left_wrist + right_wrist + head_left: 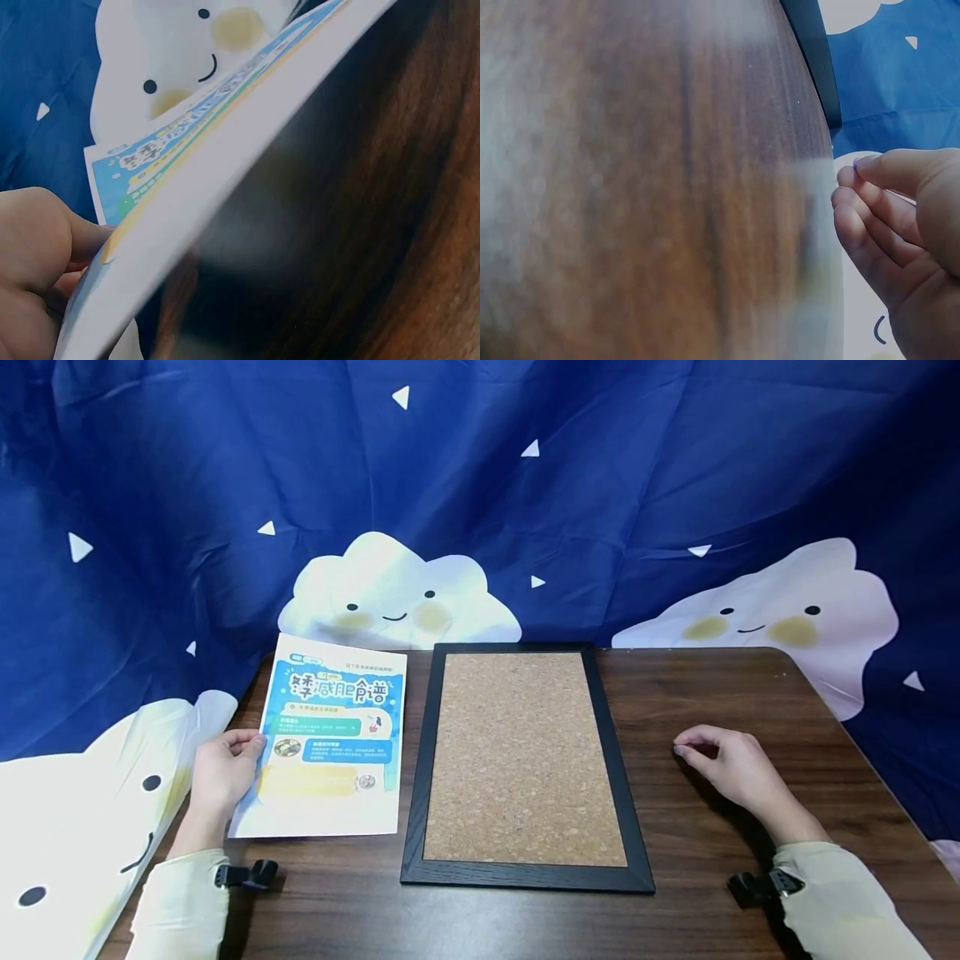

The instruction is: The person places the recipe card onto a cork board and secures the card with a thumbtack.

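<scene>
On the left, my left hand [225,770] grips the left edge of a printed paper sheet [337,810] with blue, yellow and green panels and Chinese characters. The left wrist view shows the sheet [202,165] almost edge-on, lifted off the table beside the hand [34,247]. Right of the sheet lies a cork board [525,760] in a black frame [536,875]. Beyond its right side, my right hand [738,768] is held over the table, thumb and forefinger together. Between those fingertips a tiny purple thing [856,163] peeks out, mostly hidden, its kind unclear.
Everything is on or above a dark brown wooden table [750,693] with a rounded far corner. Behind it hangs a blue cloth [480,485] with white clouds and triangles. Each wrist wears a black strap mount; the left mount [247,874] is near the sheet's lower edge.
</scene>
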Motion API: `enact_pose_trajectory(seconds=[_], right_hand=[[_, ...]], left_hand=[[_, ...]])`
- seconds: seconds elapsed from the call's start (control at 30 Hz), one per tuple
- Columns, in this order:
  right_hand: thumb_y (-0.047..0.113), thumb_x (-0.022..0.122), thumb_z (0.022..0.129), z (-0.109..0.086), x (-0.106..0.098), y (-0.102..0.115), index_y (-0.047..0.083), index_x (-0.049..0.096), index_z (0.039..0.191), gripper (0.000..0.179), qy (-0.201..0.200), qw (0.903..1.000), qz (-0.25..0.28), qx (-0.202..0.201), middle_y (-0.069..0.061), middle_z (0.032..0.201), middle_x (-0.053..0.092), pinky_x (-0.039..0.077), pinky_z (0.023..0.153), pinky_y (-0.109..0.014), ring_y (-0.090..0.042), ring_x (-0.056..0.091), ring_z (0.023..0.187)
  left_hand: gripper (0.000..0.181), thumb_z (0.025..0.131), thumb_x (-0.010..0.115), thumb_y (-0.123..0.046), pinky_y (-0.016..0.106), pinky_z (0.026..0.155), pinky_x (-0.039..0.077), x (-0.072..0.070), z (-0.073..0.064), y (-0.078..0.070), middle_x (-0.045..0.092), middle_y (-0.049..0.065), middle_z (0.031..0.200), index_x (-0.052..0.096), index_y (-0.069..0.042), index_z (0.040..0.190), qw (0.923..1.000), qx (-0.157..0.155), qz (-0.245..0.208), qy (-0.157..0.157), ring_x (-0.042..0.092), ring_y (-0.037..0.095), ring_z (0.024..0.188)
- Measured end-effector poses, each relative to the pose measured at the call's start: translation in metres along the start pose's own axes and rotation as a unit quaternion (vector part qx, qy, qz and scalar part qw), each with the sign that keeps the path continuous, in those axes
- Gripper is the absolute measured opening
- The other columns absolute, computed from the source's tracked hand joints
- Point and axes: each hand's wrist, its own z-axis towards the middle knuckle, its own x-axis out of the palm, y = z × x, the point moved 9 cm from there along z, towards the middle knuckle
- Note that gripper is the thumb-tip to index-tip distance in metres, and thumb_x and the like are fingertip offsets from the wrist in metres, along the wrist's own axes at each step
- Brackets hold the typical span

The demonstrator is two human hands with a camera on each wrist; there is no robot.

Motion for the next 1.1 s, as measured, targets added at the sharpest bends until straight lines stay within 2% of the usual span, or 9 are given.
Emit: enact_pose_trajectory(seconds=[0.2, 0.27, 0.43, 0.63, 0.83, 1.1], right_hand=[[0.009, 0.08, 0.098, 0.0, -0.001, 0.0, 0.007, 0.08, 0.102, 0.005, -0.001, 1.0, 0.0, 0.001, -0.013, 0.099, 0.081, 0.052, 0.077, -0.039, -0.026, 0.069, 0.089], [0.009, 0.08, 0.098, 0.0, -0.003, 0.001, 0.008, 0.08, 0.102, 0.005, -0.005, 1.0, -0.001, -0.002, -0.013, 0.099, 0.081, 0.052, 0.077, -0.04, -0.027, 0.069, 0.09], [0.008, 0.081, 0.097, -0.001, -0.006, 0.004, 0.008, 0.08, 0.103, 0.006, -0.015, 0.9998, -0.003, -0.009, -0.012, 0.099, 0.081, 0.051, 0.075, -0.033, -0.026, 0.069, 0.089], [0.008, 0.081, 0.097, -0.002, -0.008, 0.006, 0.008, 0.08, 0.104, 0.007, -0.02, 0.9997, -0.003, -0.012, -0.013, 0.1, 0.081, 0.052, 0.078, -0.039, -0.03, 0.071, 0.091], [0.007, 0.08, 0.097, -0.003, -0.01, 0.008, 0.007, 0.08, 0.104, 0.007, -0.031, 0.9994, 0.0, -0.012, -0.014, 0.101, 0.081, 0.053, 0.079, -0.042, -0.033, 0.071, 0.093], [0.007, 0.079, 0.098, -0.003, -0.01, 0.012, 0.009, 0.08, 0.104, 0.007, -0.044, 0.999, 0.005, -0.013, -0.013, 0.101, 0.082, 0.051, 0.079, -0.034, -0.032, 0.072, 0.095]], left_hand=[[0.037, 0.113, 0.056, -0.022, 0.021, 0.062, 0.043, 0.001, 0.001, 0.002, 0.073, 0.017, 0.101, 0.071, 0.006, 0.131, 0.9998, -0.016, -0.015, 0.002, 0.056, 0.01, 0.077], [0.037, 0.113, 0.057, -0.023, 0.021, 0.061, 0.043, 0.0, 0.001, 0.0, 0.073, 0.017, 0.101, 0.07, 0.006, 0.131, 0.9997, -0.017, -0.017, 0.002, 0.056, 0.009, 0.076], [0.037, 0.113, 0.058, -0.023, 0.02, 0.062, 0.044, 0.0, 0.0, -0.004, 0.074, 0.019, 0.105, 0.071, 0.005, 0.132, 0.9996, -0.017, -0.023, 0.0, 0.057, 0.008, 0.075], [0.037, 0.112, 0.058, -0.023, 0.018, 0.062, 0.046, -0.001, 0.0, -0.005, 0.076, 0.022, 0.112, 0.071, 0.005, 0.132, 0.9991, -0.019, -0.038, -0.002, 0.058, 0.002, 0.074], [0.035, 0.112, 0.059, -0.023, 0.018, 0.062, 0.05, 0.003, -0.002, -0.009, 0.077, 0.019, 0.113, 0.071, 0.001, 0.134, 0.9971, -0.031, -0.069, 0.006, 0.061, -0.001, 0.073], [0.035, 0.112, 0.06, -0.022, 0.02, 0.061, 0.052, 0.013, -0.006, -0.018, 0.078, 0.014, 0.105, 0.071, 0.002, 0.134, 0.9944, -0.024, -0.101, 0.018, 0.062, 0.0, 0.071]])
